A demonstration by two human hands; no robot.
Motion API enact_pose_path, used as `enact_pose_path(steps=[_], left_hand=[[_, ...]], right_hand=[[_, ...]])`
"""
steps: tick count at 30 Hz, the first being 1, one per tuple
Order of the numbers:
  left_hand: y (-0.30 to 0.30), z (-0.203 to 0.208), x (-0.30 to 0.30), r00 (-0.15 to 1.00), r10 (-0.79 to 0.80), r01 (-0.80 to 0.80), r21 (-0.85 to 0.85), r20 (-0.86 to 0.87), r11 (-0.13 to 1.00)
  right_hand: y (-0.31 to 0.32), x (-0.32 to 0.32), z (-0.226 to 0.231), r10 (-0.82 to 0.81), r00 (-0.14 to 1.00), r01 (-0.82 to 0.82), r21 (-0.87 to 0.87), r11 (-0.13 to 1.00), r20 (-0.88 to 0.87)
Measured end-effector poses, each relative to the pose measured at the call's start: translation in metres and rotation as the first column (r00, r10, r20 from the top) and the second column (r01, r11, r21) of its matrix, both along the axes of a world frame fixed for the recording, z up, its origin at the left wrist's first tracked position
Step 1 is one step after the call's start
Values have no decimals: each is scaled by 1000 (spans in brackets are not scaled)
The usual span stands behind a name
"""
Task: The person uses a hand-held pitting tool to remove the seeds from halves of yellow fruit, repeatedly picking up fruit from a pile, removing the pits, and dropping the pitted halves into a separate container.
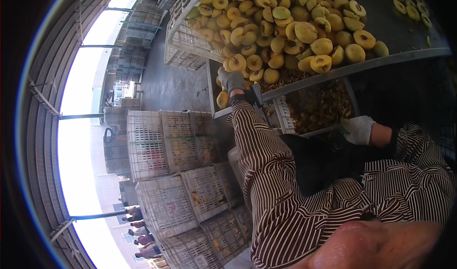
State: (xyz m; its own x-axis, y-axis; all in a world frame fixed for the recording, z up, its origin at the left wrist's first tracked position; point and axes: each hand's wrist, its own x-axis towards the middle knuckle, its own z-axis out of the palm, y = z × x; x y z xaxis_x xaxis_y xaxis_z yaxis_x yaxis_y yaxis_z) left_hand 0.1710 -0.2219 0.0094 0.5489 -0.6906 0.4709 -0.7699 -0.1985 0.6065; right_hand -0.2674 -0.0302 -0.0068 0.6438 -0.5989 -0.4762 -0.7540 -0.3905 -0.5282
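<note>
Yellow peaches [306,32], many cut in half, are heaped on a metal-edged work table [333,75]. My left hand [232,80], in a grey glove, reaches to the table's left corner beside the peach halves; how its fingertips are bent is hard to make out. By its wrist a flat metal piece [256,94] stands at the table edge. Lower right, my right hand [358,130] in a pale glove is closed round a small green-handled tool [343,129], whose working end I cannot see. Under the table edge is a white crate [284,115] holding brown scraps [321,108].
White plastic crates [178,145] are stacked to the left, some with yellow fruit inside. Another white crate [183,44] stands against the table's far left side. More cut fruit [404,0] lies at the far right. Several people [143,235] are in the distance, lower left.
</note>
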Motion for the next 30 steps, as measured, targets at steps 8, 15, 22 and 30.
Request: enact_pose_path(steps=[8,15,22,30], left_hand=[[-31,24,12,962,7,113,422,-272,899],[-23,44,-87,838,-510,423,359,195,832],[-56,2,-126,481,-791,685,402,377,608],[79,33,-163,544,-800,735,-318,-251,599]], right_hand=[[-15,-9,-13,-1,1000,2,-10,1000,25],[-25,2,-18,100,989,-92,77,993,-111],[-22,1,-10,82,986,-68,100,993,-143],[-28,-3,16,-206,970,210,-15,978,132]])
